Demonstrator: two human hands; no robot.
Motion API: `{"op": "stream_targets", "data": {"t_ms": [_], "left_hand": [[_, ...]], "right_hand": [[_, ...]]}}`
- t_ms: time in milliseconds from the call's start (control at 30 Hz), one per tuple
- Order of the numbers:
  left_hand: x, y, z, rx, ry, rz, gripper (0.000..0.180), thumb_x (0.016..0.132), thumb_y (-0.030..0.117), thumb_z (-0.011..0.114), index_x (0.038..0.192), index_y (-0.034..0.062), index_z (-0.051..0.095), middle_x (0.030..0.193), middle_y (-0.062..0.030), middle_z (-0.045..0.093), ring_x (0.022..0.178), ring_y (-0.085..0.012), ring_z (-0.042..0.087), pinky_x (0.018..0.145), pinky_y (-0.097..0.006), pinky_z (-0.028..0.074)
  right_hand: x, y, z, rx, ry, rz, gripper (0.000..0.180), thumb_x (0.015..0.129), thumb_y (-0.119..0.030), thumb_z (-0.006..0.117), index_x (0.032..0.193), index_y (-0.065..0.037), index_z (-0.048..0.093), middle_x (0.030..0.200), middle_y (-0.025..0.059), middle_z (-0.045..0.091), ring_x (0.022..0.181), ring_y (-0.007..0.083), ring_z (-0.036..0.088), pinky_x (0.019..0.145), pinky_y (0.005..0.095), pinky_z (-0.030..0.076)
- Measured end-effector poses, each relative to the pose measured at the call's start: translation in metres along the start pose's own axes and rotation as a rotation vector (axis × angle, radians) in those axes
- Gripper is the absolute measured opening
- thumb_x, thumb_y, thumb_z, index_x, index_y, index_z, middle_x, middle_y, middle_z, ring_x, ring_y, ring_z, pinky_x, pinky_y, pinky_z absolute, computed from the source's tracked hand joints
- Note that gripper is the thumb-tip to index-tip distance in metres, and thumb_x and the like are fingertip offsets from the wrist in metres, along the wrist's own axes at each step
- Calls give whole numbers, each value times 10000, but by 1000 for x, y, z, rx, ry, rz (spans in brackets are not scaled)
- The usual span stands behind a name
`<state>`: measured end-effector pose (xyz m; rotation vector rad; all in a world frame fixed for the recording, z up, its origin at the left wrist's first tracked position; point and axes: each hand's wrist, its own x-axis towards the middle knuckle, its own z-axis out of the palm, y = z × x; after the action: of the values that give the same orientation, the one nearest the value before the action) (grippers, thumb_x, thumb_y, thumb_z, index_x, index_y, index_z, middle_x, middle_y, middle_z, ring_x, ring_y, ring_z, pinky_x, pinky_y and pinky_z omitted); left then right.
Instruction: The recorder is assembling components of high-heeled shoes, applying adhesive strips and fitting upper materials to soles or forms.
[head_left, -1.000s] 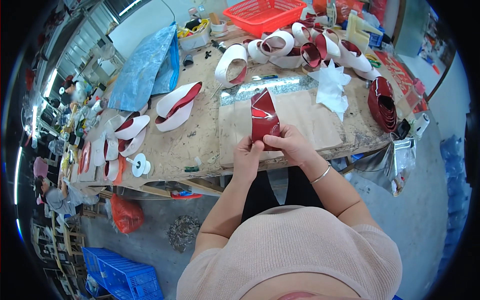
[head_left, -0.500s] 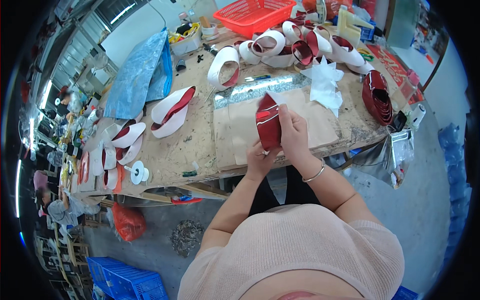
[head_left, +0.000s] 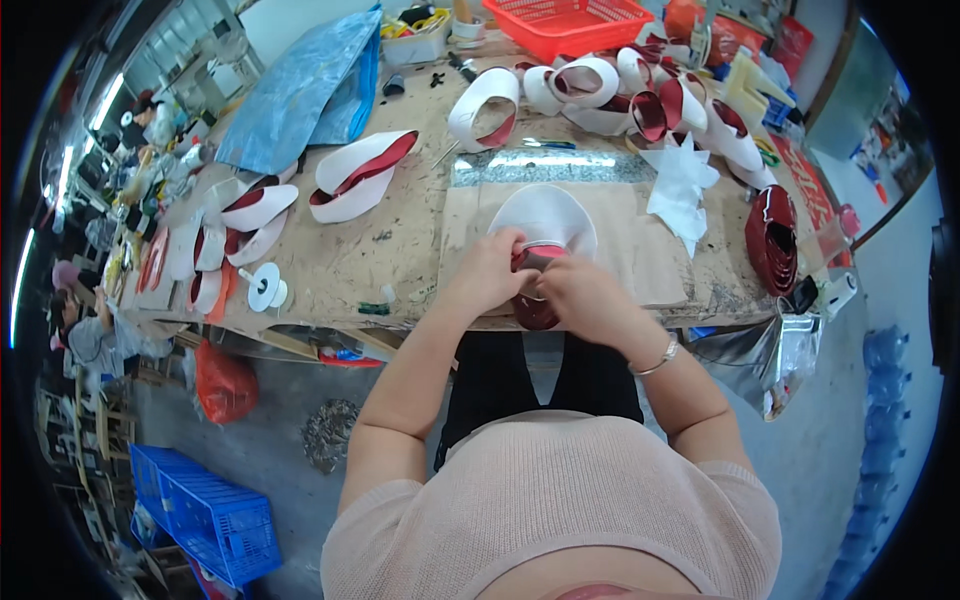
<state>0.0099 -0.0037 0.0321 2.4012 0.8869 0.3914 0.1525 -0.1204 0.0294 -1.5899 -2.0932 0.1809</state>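
Observation:
Near the front edge of the workbench, both hands work on a curved red and white band, which looks like a shoe upper (head_left: 547, 212). Its pale side fans out beyond my fingers, and glossy dark red shows between and below the hands. My left hand (head_left: 484, 268) pinches the band's left edge with bent fingers. From the right, my right hand (head_left: 588, 297) closes on it, its fingertips partly hidden. Under the band lies a beige sheet (head_left: 640, 260) on the bench.
Several similar white and red bands (head_left: 484, 110) lie at the back and left. Nested dark red bands (head_left: 771, 240) stand at right, near a jagged white piece (head_left: 684, 190). A red basket (head_left: 570, 30), blue sheeting (head_left: 300, 90) and a white spool (head_left: 266, 288) rest on the bench.
The red band has been turned and spread so that its white side shows. My left hand has risen to its left edge; my right hand has moved lower. The view has shifted.

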Motion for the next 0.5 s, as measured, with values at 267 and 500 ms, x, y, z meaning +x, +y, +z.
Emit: {"op": "stream_targets", "data": {"t_ms": [267,500], "left_hand": [[21,3,-9,272,-89,49,242,680,141,791,728,8,594,775,-128,645,737,-273,624,665,-358,494],[-8,-56,-2,-327,-58,-72,204,700,129,789,794,34,634,697,-52,635,645,-121,596,594,-271,477]], "right_hand": [[28,59,-10,-196,5,82,96,753,-64,636,843,-35,623,779,114,629,805,301,632,711,389,504],[-4,81,-31,370,137,421,161,687,-69,718,787,-9,606,740,114,645,702,309,621,664,381,494]]}}
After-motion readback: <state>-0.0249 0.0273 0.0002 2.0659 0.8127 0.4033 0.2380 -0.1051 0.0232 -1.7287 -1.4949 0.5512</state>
